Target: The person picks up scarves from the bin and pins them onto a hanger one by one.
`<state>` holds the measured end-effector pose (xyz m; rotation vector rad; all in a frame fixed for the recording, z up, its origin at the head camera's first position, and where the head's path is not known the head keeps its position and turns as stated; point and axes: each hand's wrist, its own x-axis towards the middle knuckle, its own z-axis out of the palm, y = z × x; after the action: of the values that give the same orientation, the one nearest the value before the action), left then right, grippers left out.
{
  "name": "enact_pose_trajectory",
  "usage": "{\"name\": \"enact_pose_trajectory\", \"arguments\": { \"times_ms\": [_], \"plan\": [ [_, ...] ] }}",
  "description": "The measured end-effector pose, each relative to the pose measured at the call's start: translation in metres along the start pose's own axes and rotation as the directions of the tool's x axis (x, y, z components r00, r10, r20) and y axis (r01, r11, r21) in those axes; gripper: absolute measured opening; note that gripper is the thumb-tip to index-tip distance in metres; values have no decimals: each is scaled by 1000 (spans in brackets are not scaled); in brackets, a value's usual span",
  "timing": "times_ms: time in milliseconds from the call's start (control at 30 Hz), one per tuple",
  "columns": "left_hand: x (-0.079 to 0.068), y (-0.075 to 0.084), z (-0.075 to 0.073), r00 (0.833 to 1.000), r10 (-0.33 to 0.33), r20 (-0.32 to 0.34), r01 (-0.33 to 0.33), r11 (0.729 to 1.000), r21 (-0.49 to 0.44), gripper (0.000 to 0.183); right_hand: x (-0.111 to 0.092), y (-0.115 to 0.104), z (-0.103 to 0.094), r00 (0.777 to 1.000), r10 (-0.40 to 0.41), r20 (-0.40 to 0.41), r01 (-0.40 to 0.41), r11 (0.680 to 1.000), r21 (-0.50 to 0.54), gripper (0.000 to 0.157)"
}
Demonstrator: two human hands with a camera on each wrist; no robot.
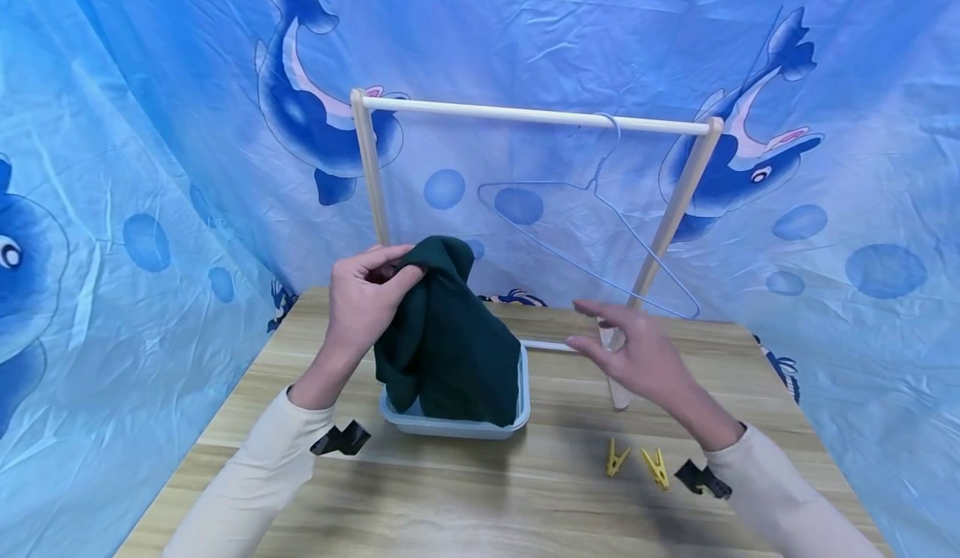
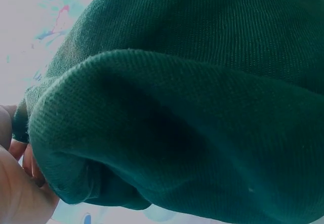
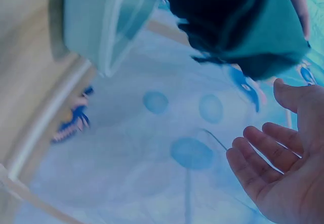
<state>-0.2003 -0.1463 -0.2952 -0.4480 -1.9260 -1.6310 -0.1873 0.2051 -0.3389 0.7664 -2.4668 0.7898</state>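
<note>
A blue backdrop [image 1: 112,82] printed with whales and round spots stands behind and to both sides. Before it lies the wood-grain worktop [image 1: 450,508], and towards its far side stands a rack [image 1: 525,114] with a pale crossbar on two wooden posts. A thin blue wire hanger [image 1: 595,183] hooks over the crossbar, right of its middle, and hangs tilted with its right end lower.

The dark green cloth [image 1: 461,349] is left of centre, gathered at the top and draping down over a pale blue basin [image 1: 457,429] on the worktop; its lower edge is blurred in the right wrist view, so whether it rests on the basin's bottom is hard to say.

The left hand [image 1: 363,295] pinches the cloth's upper left edge between thumb and fingers. The right hand [image 1: 637,349] is well apart from the cloth, in front of the rack's right post as seen from the head, thumb and fingers spread and holding nothing.

Smallest are two yellow clothes pegs [image 1: 656,466], lying side by side but apart on the near right of the worktop.
</note>
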Motion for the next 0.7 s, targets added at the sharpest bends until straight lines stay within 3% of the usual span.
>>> {"name": "enact_pose_trajectory", "arguments": {
  "times_ms": [233,367,567,700],
  "plan": [
    [-1,4,0,1000,-27,10,27,1000,-1,19,21,-1,-37,985,-114,-130,104,991,-80,48],
    [-3,6,0,999,-40,20,41,999,-9,20,32,1,-54,970,-147,-192,121,983,-140,47],
    [-6,6,1,996,-70,47,71,997,-18,21,43,11,-71,965,-102,-240,66,986,-156,47],
    [-10,5,3,995,-78,58,79,997,-23,21,47,21,-75,967,-25,-255,-11,990,-138,47]
  ]
}}
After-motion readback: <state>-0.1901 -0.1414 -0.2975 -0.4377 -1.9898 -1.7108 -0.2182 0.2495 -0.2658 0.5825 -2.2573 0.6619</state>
